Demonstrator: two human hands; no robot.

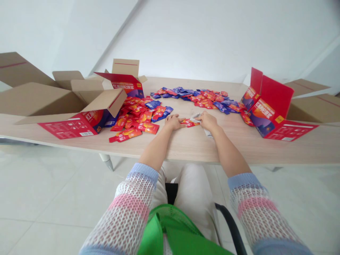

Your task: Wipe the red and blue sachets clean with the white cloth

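Observation:
My left hand rests on the light wood table, its fingertips pinching one end of a red-and-orange sachet. My right hand grips a crumpled white strip, possibly film or paper, whose other end hangs out below the hand. The strip lies against the sachet's far end. A heap of red sachets lies left of my left hand. A long band of mixed red and blue sachets curves across the table beyond both hands.
Open red printed display boxes stand at the left, back left and right of the table. Large open cardboard cartons sit at the far left, with more at the right. A green bag lies on my lap.

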